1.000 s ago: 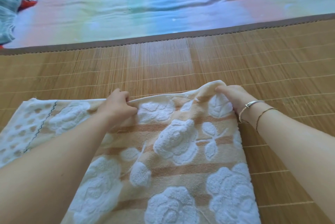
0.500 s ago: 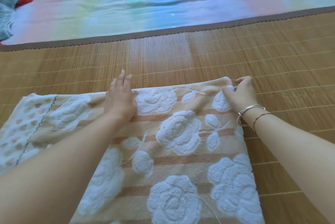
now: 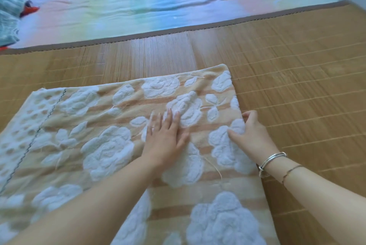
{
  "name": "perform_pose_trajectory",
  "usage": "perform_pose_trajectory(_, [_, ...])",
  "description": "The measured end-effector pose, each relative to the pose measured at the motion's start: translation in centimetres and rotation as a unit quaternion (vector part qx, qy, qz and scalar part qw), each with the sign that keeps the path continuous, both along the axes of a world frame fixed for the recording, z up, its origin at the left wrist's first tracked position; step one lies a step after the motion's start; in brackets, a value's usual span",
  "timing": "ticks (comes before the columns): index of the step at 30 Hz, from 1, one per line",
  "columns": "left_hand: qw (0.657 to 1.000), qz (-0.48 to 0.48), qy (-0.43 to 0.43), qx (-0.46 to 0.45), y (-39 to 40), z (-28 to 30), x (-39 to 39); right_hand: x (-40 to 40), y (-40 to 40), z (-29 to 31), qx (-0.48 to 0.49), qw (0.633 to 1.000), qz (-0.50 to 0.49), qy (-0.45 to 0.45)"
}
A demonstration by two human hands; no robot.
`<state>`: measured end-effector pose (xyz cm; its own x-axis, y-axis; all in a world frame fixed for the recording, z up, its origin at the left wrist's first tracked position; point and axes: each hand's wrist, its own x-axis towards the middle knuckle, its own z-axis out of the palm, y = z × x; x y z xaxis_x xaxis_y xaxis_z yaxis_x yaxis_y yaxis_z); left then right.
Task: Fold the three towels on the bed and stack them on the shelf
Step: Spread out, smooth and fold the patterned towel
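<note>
While the left hand (image 3: 166, 135) presses flat on the towel (image 3: 103, 145) spread on the mat (image 3: 297, 66) and the right hand (image 3: 250, 135) pinches its right edge — soft, limp, light, likely non-slip — best taken by edges or corners.

Towel (image 3: 111, 145) cut by the left and bottom edges, partly hidden under both forearms, lower part blurred

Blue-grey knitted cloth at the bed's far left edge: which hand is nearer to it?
Left. The left hand lies flat mid-towel, far right of the blue-grey knitted cloth; the right hand grips the rose-patterned towel edge, farther right.
</note>
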<state>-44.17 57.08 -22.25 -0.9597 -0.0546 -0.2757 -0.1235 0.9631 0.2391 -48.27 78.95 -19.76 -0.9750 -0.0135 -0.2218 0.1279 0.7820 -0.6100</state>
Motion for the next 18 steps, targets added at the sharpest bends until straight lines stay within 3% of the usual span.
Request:
perform_pose_trajectory(9, [0.999, -0.030, 0.033, 0.010, 2.6, -1.2, 7.0, 11.2, 3.3, -1.8, -0.075, 0.996, -0.047, -0.022])
perform_pose_trajectory(13, [0.993, -0.057, -0.002, 0.106, 6.1, 1.1, 12.7, 17.0, 4.9, -1.6, -0.132, 0.989, -0.023, -0.067])
perform_pose_trajectory(16, [0.972, -0.023, -0.025, 0.231, 8.6, 4.6, 17.3, 22.1, 5.8, -0.1, -0.157, 0.984, -0.014, -0.084])
perform_pose_trajectory(18, [0.966, -0.013, -0.041, 0.255, 10.0, 6.6, 19.2, 24.9, 5.9, 1.1, -0.168, 0.983, -0.015, -0.073])
